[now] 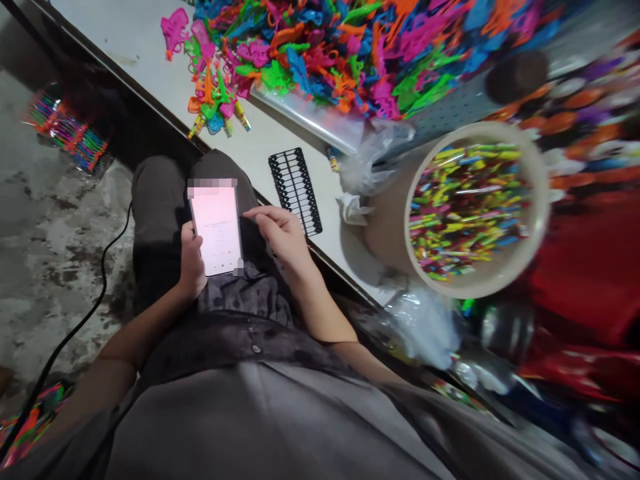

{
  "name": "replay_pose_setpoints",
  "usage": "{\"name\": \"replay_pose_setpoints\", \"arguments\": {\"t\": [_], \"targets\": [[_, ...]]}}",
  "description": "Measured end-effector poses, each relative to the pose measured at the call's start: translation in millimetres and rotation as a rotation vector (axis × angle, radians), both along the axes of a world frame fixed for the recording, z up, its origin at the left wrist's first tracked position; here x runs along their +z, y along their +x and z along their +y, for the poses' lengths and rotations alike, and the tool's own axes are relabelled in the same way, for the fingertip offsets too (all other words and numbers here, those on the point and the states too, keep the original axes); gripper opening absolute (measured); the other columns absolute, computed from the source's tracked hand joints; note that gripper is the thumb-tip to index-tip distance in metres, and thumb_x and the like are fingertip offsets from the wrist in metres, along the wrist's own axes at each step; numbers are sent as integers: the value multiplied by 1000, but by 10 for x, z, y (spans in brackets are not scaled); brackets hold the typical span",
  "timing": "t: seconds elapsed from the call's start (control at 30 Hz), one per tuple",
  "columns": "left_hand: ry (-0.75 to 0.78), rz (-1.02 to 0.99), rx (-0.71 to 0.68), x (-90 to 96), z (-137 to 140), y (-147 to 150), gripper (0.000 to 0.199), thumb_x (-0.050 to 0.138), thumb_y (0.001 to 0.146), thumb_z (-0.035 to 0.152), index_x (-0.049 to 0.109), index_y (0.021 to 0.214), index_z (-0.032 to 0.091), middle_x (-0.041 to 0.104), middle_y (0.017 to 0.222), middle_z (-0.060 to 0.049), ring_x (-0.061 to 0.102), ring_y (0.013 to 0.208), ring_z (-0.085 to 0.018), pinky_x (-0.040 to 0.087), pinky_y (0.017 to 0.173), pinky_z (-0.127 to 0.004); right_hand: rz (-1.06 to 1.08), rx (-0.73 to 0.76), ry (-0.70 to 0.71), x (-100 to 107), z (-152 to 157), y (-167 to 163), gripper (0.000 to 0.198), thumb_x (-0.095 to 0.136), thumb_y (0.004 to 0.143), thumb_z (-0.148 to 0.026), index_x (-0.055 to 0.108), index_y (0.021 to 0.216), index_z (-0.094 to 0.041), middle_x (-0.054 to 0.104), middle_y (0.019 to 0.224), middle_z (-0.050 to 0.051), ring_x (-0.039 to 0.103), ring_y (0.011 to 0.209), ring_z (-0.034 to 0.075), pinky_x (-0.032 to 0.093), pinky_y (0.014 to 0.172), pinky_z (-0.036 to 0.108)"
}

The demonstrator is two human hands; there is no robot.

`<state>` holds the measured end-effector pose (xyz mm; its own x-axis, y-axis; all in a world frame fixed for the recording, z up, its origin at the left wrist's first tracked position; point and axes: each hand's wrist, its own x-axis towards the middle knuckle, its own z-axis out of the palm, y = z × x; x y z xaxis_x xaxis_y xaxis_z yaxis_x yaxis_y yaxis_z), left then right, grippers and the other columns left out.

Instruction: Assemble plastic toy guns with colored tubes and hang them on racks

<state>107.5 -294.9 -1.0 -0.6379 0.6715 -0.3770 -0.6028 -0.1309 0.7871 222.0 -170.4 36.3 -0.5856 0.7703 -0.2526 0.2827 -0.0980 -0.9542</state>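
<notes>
My left hand (191,261) is wrapped round the lower left side of a smartphone (216,230), thumb along its edge. The phone lies over my lap with its pale pink screen lit and facing up; the text on it is too small to read. My right hand (283,233) hovers just off the phone's right edge, holding nothing. Its index finger stretches toward the screen, thumb apart, while the other fingers curl. Behind that hand, a black plastic rack with rows of thin bars (295,190) lies on the white table (343,250), partly covered by the hand.
Colourful plastic pieces (345,53) are heaped at the back of the table. A beige bucket (543,213) full of small bright sticks stands at the right, beside clear plastic bags (425,323). A bundled pack (67,130) and a black cable (103,287) are at the left.
</notes>
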Motion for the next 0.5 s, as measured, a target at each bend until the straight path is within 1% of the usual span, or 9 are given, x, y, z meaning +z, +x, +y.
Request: {"name": "replay_pose_setpoints", "arguments": {"t": [0.07, 0.1, 0.2, 0.23, 0.27, 0.3, 0.37, 0.43, 0.5], "targets": [[31, -30, 11, -26, 7, -19, 30, 67, 72, 39, 51, 91, 22, 63, 84, 0, 62, 83, -18, 50, 72, -29, -44, 64, 40, 4, -37, 38, 28, 50, 84, -36, 70, 89, -17, 47, 53, -3, 29, 46, 7, 23, 44, 21], [43, -36, 20, -38, 9, -25, 30, 67, 72, 40, 51, 90, 23, 63, 85, 1, 62, 80, -17, 50, 71, -29, -60, 146, 63, 18, -62, 68, 28, 50, 84, -36, 70, 87, -16, 49, 54, -3, 30, 46, 6, 24, 44, 21], [44, -34, 42, -47, 10, -28, 30, 66, 72, 41, 51, 91, 23, 63, 86, 1, 61, 76, -16, 49, 67, -27, -61, 543, 121, 72, -151, 175, 27, 51, 83, -33, 72, 88, -16, 52, 53, -4, 32, 45, 5, 26, 45, 20], [28, -27, 48, -39, 9, -26, 30, 65, 72, 41, 50, 91, 23, 62, 86, 1, 61, 76, -16, 49, 67, -26, -53, 654, 141, 82, -179, 209, 27, 52, 83, -32, 73, 90, -16, 51, 52, -4, 32, 44, 5, 27, 46, 19], [3, -17, 53, -28, 8, -24, 29, 64, 73, 40, 50, 92, 23, 62, 85, 1, 61, 77, -16, 49, 66, -26, -50, 721, 162, 83, -204, 237, 27, 52, 83, -30, 73, 93, -16, 49, 50, -5, 33, 44, 4, 27, 46, 19], [-28, -5, 55, -15, 6, -22, 27, 63, 74, 40, 50, 92, 23, 62, 85, 1, 61, 78, -16, 49, 67, -26, -54, 745, 181, 77, -224, 257, 28, 52, 84, -29, 73, 95, -16, 47, 48, -6, 33, 43, 4, 26, 46, 18], [-83, 20, 53, 6, 5, -18, 24, 60, 76, 38, 50, 92, 23, 61, 85, 1, 61, 80, -16, 49, 68, -25, -82, 727, 206, 51, -252, 273, 28, 51, 83, -27, 73, 96, -16, 45, 46, -6, 31, 42, 4, 25, 45, 18], [-112, 33, 40, 13, 4, -14, 24, 59, 76, 38, 50, 92, 23, 61, 87, 0, 61, 81, -16, 48, 68, -25, -110, 685, 205, 25, -266, 263, 27, 52, 82, -26, 74, 93, -15, 44, 45, -7, 29, 42, 4, 24, 44, 18], [-110, 31, 28, 4, 3, -13, 28, 60, 75, 42, 50, 93, 23, 60, 89, 0, 61, 81, -16, 48, 68, -25, -117, 597, 190, 9, -269, 238, 26, 53, 82, -27, 74, 91, -15, 45, 46, -6, 29, 43, 4, 25, 45, 19]]}}
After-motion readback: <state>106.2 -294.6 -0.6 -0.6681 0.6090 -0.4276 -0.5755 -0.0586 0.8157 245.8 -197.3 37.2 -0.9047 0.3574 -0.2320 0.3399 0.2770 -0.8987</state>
